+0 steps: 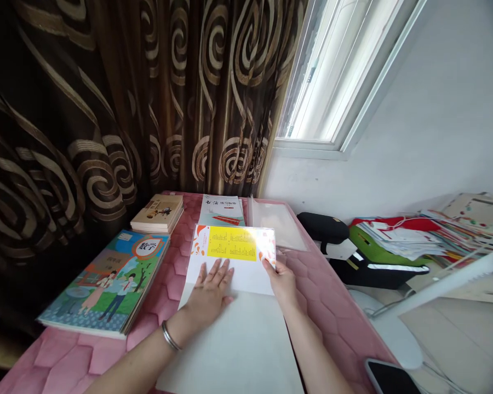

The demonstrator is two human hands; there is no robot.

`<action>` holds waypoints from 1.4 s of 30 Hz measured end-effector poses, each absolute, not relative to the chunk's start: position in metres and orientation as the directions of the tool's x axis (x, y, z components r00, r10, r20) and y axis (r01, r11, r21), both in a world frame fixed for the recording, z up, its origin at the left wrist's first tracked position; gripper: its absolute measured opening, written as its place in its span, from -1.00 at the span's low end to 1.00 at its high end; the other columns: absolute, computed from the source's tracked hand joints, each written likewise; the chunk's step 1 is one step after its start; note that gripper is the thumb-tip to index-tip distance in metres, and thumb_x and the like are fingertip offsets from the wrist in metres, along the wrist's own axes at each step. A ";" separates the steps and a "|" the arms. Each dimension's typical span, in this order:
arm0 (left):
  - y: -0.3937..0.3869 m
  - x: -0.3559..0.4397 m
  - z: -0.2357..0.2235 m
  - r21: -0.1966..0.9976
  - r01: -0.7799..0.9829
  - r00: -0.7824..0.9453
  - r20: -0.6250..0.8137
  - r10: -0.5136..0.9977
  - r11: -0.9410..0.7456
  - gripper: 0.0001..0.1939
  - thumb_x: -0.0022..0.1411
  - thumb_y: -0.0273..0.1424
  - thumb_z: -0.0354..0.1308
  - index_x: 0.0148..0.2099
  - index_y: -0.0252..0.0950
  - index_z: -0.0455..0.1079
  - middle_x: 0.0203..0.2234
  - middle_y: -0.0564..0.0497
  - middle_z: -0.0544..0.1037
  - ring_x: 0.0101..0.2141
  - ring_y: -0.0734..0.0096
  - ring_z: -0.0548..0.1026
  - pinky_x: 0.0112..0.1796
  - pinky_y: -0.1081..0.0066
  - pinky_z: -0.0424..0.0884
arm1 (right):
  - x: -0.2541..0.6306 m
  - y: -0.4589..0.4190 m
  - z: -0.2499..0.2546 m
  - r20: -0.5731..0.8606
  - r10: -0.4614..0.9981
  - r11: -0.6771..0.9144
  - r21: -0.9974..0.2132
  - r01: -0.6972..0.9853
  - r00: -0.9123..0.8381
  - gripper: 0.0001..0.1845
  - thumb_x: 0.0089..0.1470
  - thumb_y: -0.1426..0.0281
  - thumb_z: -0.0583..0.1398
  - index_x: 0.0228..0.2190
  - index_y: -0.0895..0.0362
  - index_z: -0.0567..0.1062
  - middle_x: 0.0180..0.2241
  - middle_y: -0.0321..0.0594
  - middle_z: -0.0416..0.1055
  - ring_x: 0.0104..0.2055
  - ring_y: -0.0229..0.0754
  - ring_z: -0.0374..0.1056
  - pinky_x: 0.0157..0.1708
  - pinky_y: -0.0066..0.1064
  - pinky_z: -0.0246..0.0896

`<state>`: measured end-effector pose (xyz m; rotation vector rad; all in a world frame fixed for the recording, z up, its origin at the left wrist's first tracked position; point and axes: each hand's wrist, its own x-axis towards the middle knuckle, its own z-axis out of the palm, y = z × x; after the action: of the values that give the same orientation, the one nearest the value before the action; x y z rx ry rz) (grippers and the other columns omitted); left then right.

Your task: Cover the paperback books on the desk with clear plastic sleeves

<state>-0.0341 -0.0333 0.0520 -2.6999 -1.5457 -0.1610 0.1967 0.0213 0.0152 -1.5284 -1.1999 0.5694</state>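
The left hand [209, 290] lies flat at the centre of the frame, palm down with fingers a little spread, on the white lower strip of a glossy printed page [230, 242] with a yellow text panel and orange-and-pink corners. The right hand [282, 280], just right of centre, grips that page's right edge, thumb on top.

Largest is the dark brown curtain [148, 109] with tan spirals, filling the upper left, then the pale grey wall [456, 104] at upper right. A pink covering [332, 323] quilted in hexagons spreads across the lower middle, beneath the work. A white-framed window [332, 76] stands at upper centre-right. Below the printed page, a large pale grey-white sheet [234, 345] reaches the bottom edge.

At centre left lies a stack of textbooks [115, 279], its top cover blue and green with two drawn figures. A white lamp [398, 339] stands at lower right; above it sits a green-and-black bag [372, 251] under loose papers. Beyond the page are a clear plastic sleeve [277, 224] and a pale booklet [222, 205] with black characters. Smaller still are the tan-covered books [158, 210], the black fabric pouch [322, 227], the dark-screened phone [392, 377] in the lower right corner and the silver bangle [170, 335] on the left wrist.
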 end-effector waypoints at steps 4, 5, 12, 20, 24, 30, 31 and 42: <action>-0.022 -0.031 0.051 0.184 0.878 0.457 -0.050 0.888 -0.442 -0.39 0.40 -0.22 -0.19 0.41 -0.23 -0.19 0.37 -0.09 -0.16 0.35 0.13 -0.18 0.27 -0.11 -0.19 | 0.199 0.027 0.013 0.238 0.917 0.029 -0.840 0.541 0.320 -0.49 -0.08 -0.06 0.15 -0.35 0.06 0.66 -0.60 -0.20 0.51 -0.50 -0.07 0.39 -0.48 -0.35 0.22; -0.022 -0.029 0.052 0.211 0.880 0.449 -0.079 0.890 -0.425 -0.39 0.40 -0.20 -0.21 0.41 -0.24 -0.18 0.37 -0.10 -0.16 0.35 0.12 -0.18 0.26 -0.11 -0.18 | 0.199 0.029 0.012 0.246 0.918 0.030 -0.826 0.562 0.312 -0.52 -0.08 -0.04 0.15 -0.36 0.03 0.66 -0.60 -0.20 0.51 -0.51 -0.06 0.39 -0.48 -0.34 0.21; -0.019 -0.026 0.058 0.266 0.883 0.431 -0.136 0.892 -0.386 -0.39 0.39 -0.20 -0.24 0.40 -0.27 -0.13 0.36 -0.16 -0.11 0.34 0.06 -0.12 0.25 -0.15 -0.16 | 0.200 0.030 0.004 0.219 0.937 -0.037 -0.713 0.701 0.273 -0.53 0.05 0.04 0.08 -0.18 0.02 0.59 -0.42 -0.15 0.57 -0.31 0.03 0.46 -0.30 -0.25 0.29; -0.016 -0.025 0.050 0.252 0.892 0.416 -0.126 0.901 -0.376 -0.40 0.38 -0.20 -0.25 0.40 -0.25 -0.10 0.35 -0.17 -0.07 0.33 0.05 -0.06 0.23 -0.16 -0.12 | 0.171 -0.003 0.042 0.144 0.987 0.120 -0.321 0.940 -0.077 -0.43 0.20 0.16 0.03 0.21 0.00 0.27 0.31 -0.15 0.05 0.33 0.10 -0.06 0.20 -0.03 -0.05; -0.015 -0.022 0.046 0.228 0.901 0.403 -0.128 0.906 -0.368 -0.42 0.38 -0.27 -0.27 0.39 -0.26 -0.07 0.35 -0.16 -0.04 0.33 0.08 -0.05 0.23 -0.13 -0.08 | 0.153 -0.019 0.043 -0.048 0.927 0.338 -0.328 0.882 -0.372 -0.37 0.26 0.06 -0.08 0.30 -0.05 0.07 0.37 -0.27 -0.18 0.41 0.02 -0.35 0.29 -0.01 -0.29; -0.014 -0.035 0.049 0.230 0.919 0.350 -0.099 0.931 -0.321 -0.43 0.37 -0.32 -0.23 0.36 -0.39 0.05 0.33 -0.20 0.03 0.31 0.15 0.04 0.25 0.06 0.02 | 0.153 -0.021 0.036 -0.099 0.921 0.335 -0.293 0.896 -0.377 -0.33 0.28 -0.01 -0.16 0.29 0.01 0.07 0.36 -0.17 -0.23 0.40 0.02 -0.33 0.30 0.01 -0.36; -0.013 -0.041 0.049 0.225 0.926 0.333 -0.107 0.937 -0.303 -0.44 0.37 -0.32 -0.23 0.35 -0.41 0.06 0.32 -0.21 0.04 0.31 0.15 0.05 0.25 0.08 0.04 | 0.155 -0.019 0.037 -0.113 0.926 0.316 -0.290 0.903 -0.360 -0.34 0.29 0.00 -0.18 0.29 0.01 0.07 0.36 -0.17 -0.23 0.40 0.02 -0.33 0.30 0.02 -0.35; 0.000 -0.037 0.055 0.031 0.967 0.253 0.022 0.967 -0.253 -0.44 0.24 -0.57 -0.17 0.28 -0.51 0.19 0.29 -0.32 0.13 0.30 0.02 0.05 0.27 -0.05 -0.24 | 0.160 -0.015 0.045 -0.189 0.941 0.224 -0.275 0.935 -0.282 -0.36 0.30 0.05 -0.21 0.30 0.03 0.04 0.37 -0.22 -0.26 0.40 -0.04 -0.34 0.31 0.00 -0.37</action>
<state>-0.0373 -0.0002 0.0547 -2.4954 -1.9265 -0.0579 0.1600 -0.0153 0.0446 -1.8722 -2.4445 0.5293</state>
